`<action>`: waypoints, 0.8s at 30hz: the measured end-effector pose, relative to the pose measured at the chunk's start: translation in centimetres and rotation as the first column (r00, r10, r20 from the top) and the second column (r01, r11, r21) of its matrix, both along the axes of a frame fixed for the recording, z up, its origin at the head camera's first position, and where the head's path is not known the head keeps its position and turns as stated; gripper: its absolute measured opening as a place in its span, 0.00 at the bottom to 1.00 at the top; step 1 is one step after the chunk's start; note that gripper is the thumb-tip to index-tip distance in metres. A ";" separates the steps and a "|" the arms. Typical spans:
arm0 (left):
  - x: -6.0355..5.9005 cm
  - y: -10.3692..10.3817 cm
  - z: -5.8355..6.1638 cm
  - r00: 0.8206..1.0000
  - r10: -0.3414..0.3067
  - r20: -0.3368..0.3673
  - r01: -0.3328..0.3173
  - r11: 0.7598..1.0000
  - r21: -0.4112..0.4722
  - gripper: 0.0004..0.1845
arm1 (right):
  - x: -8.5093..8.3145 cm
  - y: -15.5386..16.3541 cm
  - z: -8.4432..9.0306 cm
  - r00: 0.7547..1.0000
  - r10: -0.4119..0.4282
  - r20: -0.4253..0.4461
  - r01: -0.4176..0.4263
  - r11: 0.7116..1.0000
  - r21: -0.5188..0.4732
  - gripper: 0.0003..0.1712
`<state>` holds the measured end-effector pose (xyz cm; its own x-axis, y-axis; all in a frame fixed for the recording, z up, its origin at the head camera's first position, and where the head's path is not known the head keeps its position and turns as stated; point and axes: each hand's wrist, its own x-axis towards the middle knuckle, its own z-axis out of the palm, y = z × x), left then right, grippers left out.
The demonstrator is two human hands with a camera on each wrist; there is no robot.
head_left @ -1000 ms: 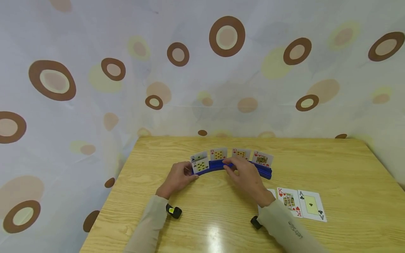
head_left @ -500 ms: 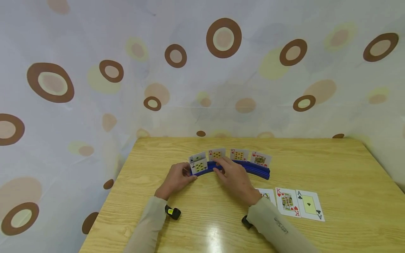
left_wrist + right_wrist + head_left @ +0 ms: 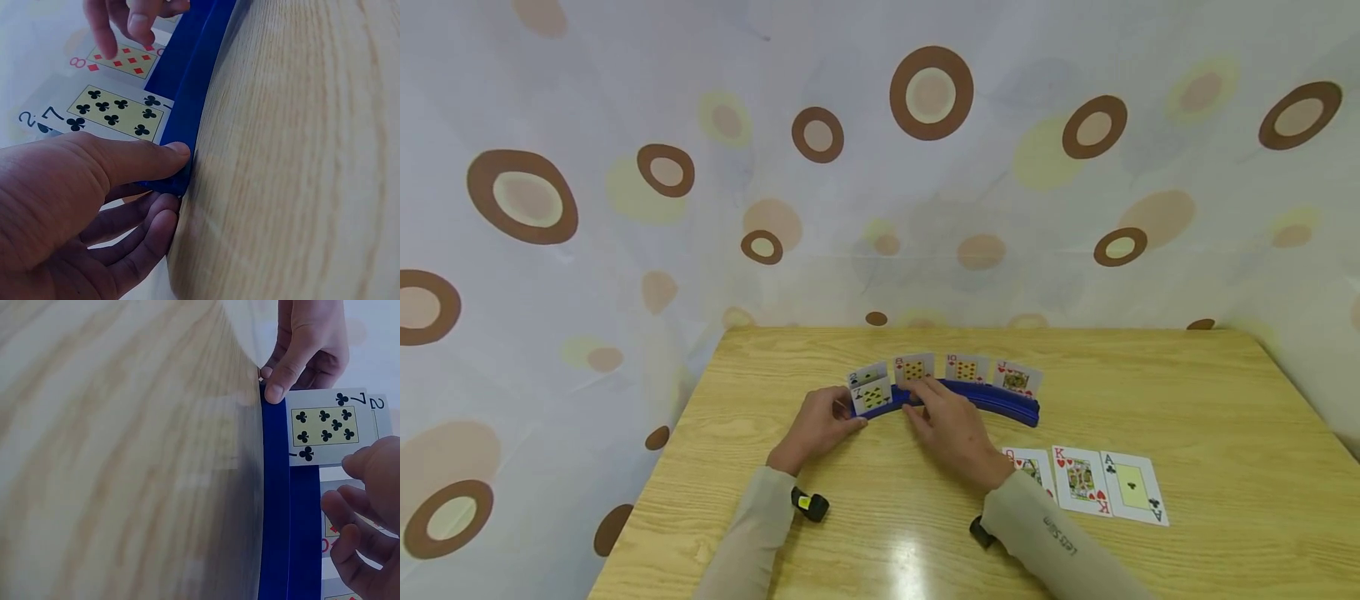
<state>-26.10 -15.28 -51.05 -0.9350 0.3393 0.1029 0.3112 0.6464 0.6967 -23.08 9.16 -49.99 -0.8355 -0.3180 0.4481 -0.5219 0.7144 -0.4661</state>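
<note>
Left hand (image 3: 818, 423) pinches curved blue plastic card holder (image 3: 985, 393), nine-o'clock end; right hand (image 3: 951, 429) loose, apparently empty. Holder probably light, rigid; grip ends.

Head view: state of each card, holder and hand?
Blue card holder, gripped.
Left hand, gripping holder.
Right hand, empty.
Seven of clubs, standing.
Black two, standing, overlapped.
Eight of diamonds, standing.
Ten of diamonds, standing.
Jack of hearts, standing.
Queen of hearts, flat, face up, partly hidden.
King of hearts, flat, face up.
Ace of clubs, flat, face up.
</note>
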 end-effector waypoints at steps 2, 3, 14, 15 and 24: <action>0.0 0.0 0.0 1.000 -0.001 -0.006 0.001 1.000 0.004 0.13 | -0.1 -0.2 0.1 1.000 0.003 -0.009 -0.004 1.000 -0.007 0.23; 0.0 0.0 0.1 1.000 -0.001 -0.010 0.002 1.000 0.005 0.13 | -0.1 -0.3 0.2 1.000 0.008 -0.012 -0.008 1.000 -0.011 0.24; 0.0 0.1 -0.1 0.999 -0.015 -0.034 0.016 1.000 0.012 0.15 | -0.1 -1.8 0.7 0.989 0.082 0.121 -0.061 0.984 -0.165 0.24; 0.0 0.1 -0.1 0.999 -0.012 -0.041 0.013 1.000 0.009 0.15 | 0.0 -1.8 0.8 0.992 0.075 0.104 -0.057 0.984 -0.168 0.20; -0.2 -0.2 -0.3 0.998 -0.022 -0.066 0.023 1.000 0.008 0.11 | 0.5 -1.5 1.0 0.999 0.030 0.035 -0.022 0.978 -0.209 0.05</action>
